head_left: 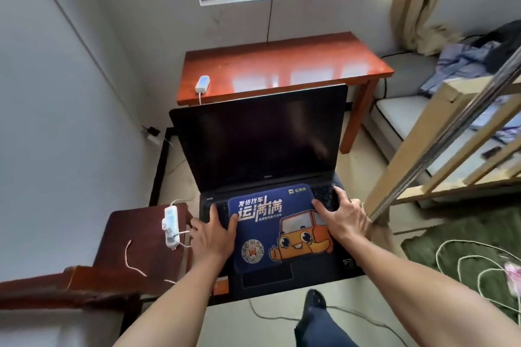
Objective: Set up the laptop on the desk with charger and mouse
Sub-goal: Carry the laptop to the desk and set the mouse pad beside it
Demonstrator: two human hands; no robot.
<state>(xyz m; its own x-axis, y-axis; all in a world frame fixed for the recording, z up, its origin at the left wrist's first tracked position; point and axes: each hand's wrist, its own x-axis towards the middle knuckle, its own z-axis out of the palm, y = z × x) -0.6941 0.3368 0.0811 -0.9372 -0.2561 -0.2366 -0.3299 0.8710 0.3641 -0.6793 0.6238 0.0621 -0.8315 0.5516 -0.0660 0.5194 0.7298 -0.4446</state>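
**Open laptop under both hands, short of the table**

Laptop (262,144): lid up, screen dark, in the centre foreground. It sits nearer than the red-orange table (282,65) and not on it. An orange edge shows beneath its front left corner; cannot tell what carries it.

Mouse pad (279,228): blue, with a cartoon orange car. It lies flat over the keyboard and most of the palm rest.

Left hand (211,231): back up on the left side of the keyboard deck. Its fingers (212,210) are spread and flat on the keys, thumb on the pad's left edge.

Right hand (344,217): mirrors it on the right side, fingers spread across the keys, thumb on the pad's right edge. Cannot tell whether either hand hooks under the laptop's edge.

Table: stands under the window against the far wall. A small white plug block (202,84) rests near its front left corner, cord hanging over the edge.

Dark wooden seat (135,234): just left of the laptop. It carries a white power strip (171,224) with cord wound round it.

No mouse seen.
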